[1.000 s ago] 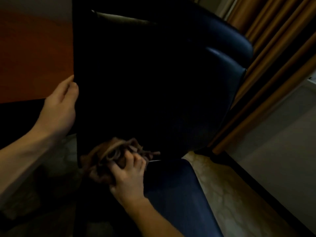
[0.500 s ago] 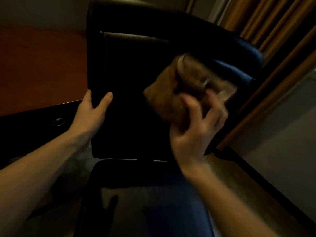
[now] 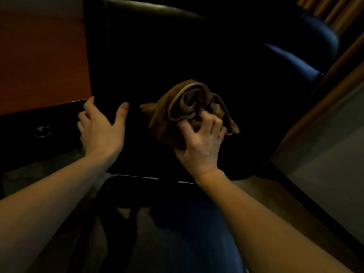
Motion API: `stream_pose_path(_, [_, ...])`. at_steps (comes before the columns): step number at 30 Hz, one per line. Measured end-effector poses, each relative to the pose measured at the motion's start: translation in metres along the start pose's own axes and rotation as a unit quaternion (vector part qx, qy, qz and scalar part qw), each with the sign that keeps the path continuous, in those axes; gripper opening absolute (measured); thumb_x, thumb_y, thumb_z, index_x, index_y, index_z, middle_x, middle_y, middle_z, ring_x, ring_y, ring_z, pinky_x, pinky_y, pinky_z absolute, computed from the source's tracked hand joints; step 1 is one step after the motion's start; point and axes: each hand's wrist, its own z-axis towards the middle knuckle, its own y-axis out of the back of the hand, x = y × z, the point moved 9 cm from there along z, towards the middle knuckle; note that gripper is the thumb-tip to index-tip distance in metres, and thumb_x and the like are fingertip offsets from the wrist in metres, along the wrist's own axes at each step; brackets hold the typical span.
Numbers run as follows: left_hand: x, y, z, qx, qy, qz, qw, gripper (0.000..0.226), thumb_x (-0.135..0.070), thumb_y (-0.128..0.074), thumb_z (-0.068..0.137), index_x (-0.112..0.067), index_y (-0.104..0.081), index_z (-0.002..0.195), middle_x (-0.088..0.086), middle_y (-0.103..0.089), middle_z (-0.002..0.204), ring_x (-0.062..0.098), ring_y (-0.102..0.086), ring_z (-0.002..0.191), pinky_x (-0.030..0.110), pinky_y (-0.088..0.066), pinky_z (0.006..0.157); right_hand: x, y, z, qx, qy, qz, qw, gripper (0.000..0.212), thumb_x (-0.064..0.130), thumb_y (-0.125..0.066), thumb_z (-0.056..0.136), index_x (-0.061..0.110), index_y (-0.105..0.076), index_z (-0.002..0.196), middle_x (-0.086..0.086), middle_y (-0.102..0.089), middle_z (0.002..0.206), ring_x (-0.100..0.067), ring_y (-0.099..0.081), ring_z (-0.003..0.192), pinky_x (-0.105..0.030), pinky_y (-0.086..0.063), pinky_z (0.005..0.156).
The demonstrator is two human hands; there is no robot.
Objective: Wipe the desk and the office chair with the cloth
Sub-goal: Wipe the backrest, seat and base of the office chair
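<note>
Here the right hand [image 3: 201, 143] clutches the cloth [image 3: 167, 117] on the chair [image 3: 216, 56], left hand [image 3: 100, 131] spread.

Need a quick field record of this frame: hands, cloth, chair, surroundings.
right hand: grips the bunched brown cloth, pressed on the chair backrest
left hand: fingers loose at the backrest's left edge, thumb spread over its front
chair seat: blue, below the backrest
desk: reddish wood, left of the chair
curtain: upper right, behind the chair
</note>
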Motion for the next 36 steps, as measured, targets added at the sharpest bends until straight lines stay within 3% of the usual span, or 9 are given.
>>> stream_pose_path(4, [0.003,-0.004,0.002,-0.055,-0.012,0.029,0.998,0.084,-0.08,-0.043,0.088,-0.023,-0.026,0.148,0.02,-0.034,0.151,0.045,-0.033,0.138,0.062,-0.027,0.11,0.005,-0.009,-0.023,0.019,0.037,0.01,0.999,0.037,0.032,-0.081,0.075,0.029,-0.076,0.112,-0.013,-0.034,0.125,-0.033,-0.037,0.111,-0.054,-0.044,0.085])
stream_pose_path(12, [-0.003,-0.007,-0.002,-0.059,-0.024,0.04,0.997,0.08,-0.075,-0.041,0.093,-0.019,-0.026,0.149,0.02,-0.034,0.153,0.044,-0.032,0.14,0.061,-0.022,0.112,0.019,-0.039,-0.08,0.131,0.031,0.019,0.991,0.047,0.026,-0.085,0.073,0.028,-0.072,0.119,-0.013,-0.033,0.127,-0.036,-0.035,0.113,-0.064,-0.05,0.084])
stream_pose_path(17, [-0.004,-0.013,0.002,-0.05,-0.026,0.024,0.998,0.079,-0.076,-0.042,0.093,-0.021,-0.027,0.147,0.018,-0.033,0.153,0.043,-0.031,0.141,0.061,-0.022,0.112,0.015,-0.061,-0.101,0.199,0.005,0.06,0.978,0.054,0.026,-0.082,0.073,0.023,-0.062,0.123,-0.016,-0.041,0.13,-0.04,-0.037,0.12,-0.059,-0.051,0.088])
stream_pose_path(20, [-0.005,-0.014,-0.001,-0.056,-0.033,0.006,0.998,0.08,-0.079,-0.04,0.091,-0.024,-0.027,0.147,0.016,-0.033,0.153,0.042,-0.032,0.14,0.062,-0.023,0.112,0.013,-0.091,-0.137,0.33,0.032,0.055,0.942,0.057,0.021,-0.074,0.078,0.027,-0.056,0.132,-0.017,-0.046,0.137,-0.043,-0.038,0.126,-0.059,-0.048,0.094])
stream_pose_path(22, [-0.006,-0.015,-0.004,-0.043,-0.036,0.0,0.998,0.08,-0.08,-0.039,0.091,-0.025,-0.027,0.147,0.016,-0.034,0.152,0.041,-0.032,0.139,0.062,-0.023,0.111,0.002,-0.113,-0.175,0.457,-0.022,0.061,0.887,0.055,0.012,-0.063,0.085,0.026,-0.056,0.137,-0.015,-0.045,0.143,-0.04,-0.037,0.133,-0.054,-0.044,0.104])
stream_pose_path(24, [-0.006,-0.014,-0.003,-0.021,-0.044,0.009,0.999,0.08,-0.079,-0.038,0.091,-0.024,-0.025,0.148,0.015,-0.034,0.152,0.04,-0.033,0.139,0.062,-0.024,0.11,-0.008,-0.117,-0.192,0.489,-0.079,0.075,0.866,0.05,0.01,-0.057,0.086,0.024,-0.061,0.134,-0.013,-0.049,0.141,-0.038,-0.04,0.133,-0.045,-0.044,0.107])
stream_pose_path(29, [-0.017,-0.018,-0.005,0.012,-0.04,0.031,0.999,0.082,-0.075,-0.037,0.092,-0.021,-0.021,0.153,0.016,-0.032,0.155,0.041,-0.032,0.141,0.062,-0.023,0.111,0.003,-0.047,-0.145,0.358,-0.077,0.166,0.916,0.041,0.032,-0.062,0.08,0.034,-0.067,0.121,0.003,-0.053,0.122,-0.024,-0.049,0.116,-0.04,-0.05,0.089])
stream_pose_path(33, [-0.033,-0.016,-0.019,0.032,-0.024,0.06,0.997,0.076,-0.063,-0.041,0.099,-0.017,-0.018,0.156,0.019,-0.029,0.156,0.042,-0.029,0.142,0.062,-0.022,0.113,-0.006,0.066,-0.053,0.079,-0.045,0.158,0.983,0.043,0.03,-0.065,0.072,0.027,-0.067,0.115,-0.009,-0.056,0.121,-0.032,-0.053,0.108,-0.046,-0.048,0.085])
stream_pose_path(36, [-0.07,-0.005,-0.038,0.008,-0.096,0.117,0.989,0.075,-0.044,-0.057,0.1,-0.013,-0.019,0.158,0.021,-0.027,0.156,0.043,-0.027,0.142,0.06,-0.025,0.114,-0.031,0.143,0.007,-0.097,-0.045,0.064,0.992,0.033,0.027,-0.071,0.082,0.022,-0.061,0.113,-0.018,-0.051,0.126,-0.04,-0.048,0.114,-0.05,-0.041,0.093])
